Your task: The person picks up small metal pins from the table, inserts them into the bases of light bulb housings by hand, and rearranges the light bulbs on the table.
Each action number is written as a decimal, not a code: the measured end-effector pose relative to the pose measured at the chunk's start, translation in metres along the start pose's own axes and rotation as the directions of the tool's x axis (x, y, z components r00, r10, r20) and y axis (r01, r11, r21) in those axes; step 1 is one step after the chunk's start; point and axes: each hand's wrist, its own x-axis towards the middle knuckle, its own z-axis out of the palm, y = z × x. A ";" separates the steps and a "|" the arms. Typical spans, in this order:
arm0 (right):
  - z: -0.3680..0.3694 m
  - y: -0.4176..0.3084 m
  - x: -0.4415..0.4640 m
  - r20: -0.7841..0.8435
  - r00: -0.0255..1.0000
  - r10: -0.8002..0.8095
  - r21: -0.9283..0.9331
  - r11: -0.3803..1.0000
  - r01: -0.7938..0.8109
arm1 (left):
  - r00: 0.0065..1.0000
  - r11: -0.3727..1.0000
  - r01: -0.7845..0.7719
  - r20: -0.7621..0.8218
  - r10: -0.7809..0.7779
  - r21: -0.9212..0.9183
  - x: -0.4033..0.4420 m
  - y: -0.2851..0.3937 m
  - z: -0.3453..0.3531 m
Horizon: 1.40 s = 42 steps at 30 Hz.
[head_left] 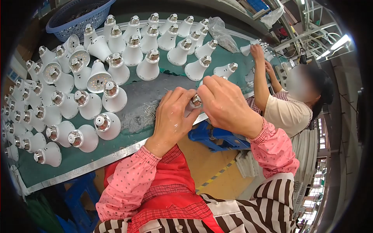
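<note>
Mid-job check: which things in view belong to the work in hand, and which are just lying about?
Seemingly in the work:
- bulb between the hands
- left hand around it
- right hand at its metal cap
- similar bulbs on the bench

Seemingly lying about:
- thin wire-like bits
- clear plastic bag
- blue basket
- blue stool

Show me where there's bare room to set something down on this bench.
Bare room shows on the grey patch between the bulbs and the left hand, though thin pale bits litter part of it. A green strip borders the metal edge. Bulbs crowd the bench's left side.
</note>
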 end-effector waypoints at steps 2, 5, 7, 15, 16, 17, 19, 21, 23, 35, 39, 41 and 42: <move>-0.001 -0.002 0.001 0.000 1.000 -0.028 -0.047 0.999 0.027 | 1.000 1.000 -0.003 0.001 0.003 0.001 0.000 -0.001 0.000; 0.007 -0.002 -0.006 -0.070 0.997 0.024 -0.003 1.000 -0.024 | 1.000 1.000 -0.018 -0.024 0.019 0.017 0.000 0.000 0.000; 0.018 0.002 -0.015 -0.158 0.980 0.118 0.132 0.986 -0.097 | 0.999 0.999 -0.025 -0.035 0.026 0.024 0.000 0.001 0.000; 0.025 0.006 -0.026 0.326 0.757 0.566 0.887 0.094 -0.452 | 0.999 1.000 -0.018 -0.030 0.018 0.011 -0.002 0.000 0.001; 0.024 0.006 -0.025 0.353 0.750 0.560 0.893 0.037 -0.448 | 0.999 0.999 -0.026 -0.030 0.027 0.022 -0.002 0.000 0.001; 0.025 0.007 -0.025 0.366 0.749 0.552 0.899 -0.004 -0.437 | 0.999 0.999 -0.035 -0.029 0.036 0.034 -0.001 0.000 0.000; 0.027 0.010 -0.024 0.392 0.749 0.534 0.906 -0.084 -0.414 | 0.998 0.998 -0.048 -0.032 0.049 0.043 -0.001 0.000 0.000; 0.029 0.013 -0.024 0.426 0.741 0.519 0.899 -0.148 -0.413 | 0.998 0.998 -0.053 -0.040 0.055 0.039 -0.001 0.000 0.001; 0.029 0.015 -0.024 0.446 0.735 0.511 0.891 -0.178 -0.417 | 0.998 0.998 -0.046 -0.033 0.047 0.034 -0.001 0.000 0.000; 0.026 0.011 -0.020 0.432 0.727 0.535 0.885 -0.096 -0.455 | 0.999 0.999 -0.030 -0.022 0.031 0.033 -0.001 -0.002 0.002; 0.028 0.012 -0.023 0.464 0.716 0.522 0.883 -0.210 -0.419 | 0.999 0.999 -0.036 -0.031 0.037 0.019 -0.002 -0.003 0.004; 0.030 0.013 -0.025 0.477 0.717 0.508 0.879 -0.268 -0.394 | 0.998 0.998 -0.048 -0.029 0.050 0.052 -0.001 -0.002 0.002; 0.030 0.013 -0.026 0.480 0.720 0.502 0.877 -0.287 -0.385 | 0.998 0.996 -0.053 -0.026 0.054 0.066 -0.001 -0.001 0.001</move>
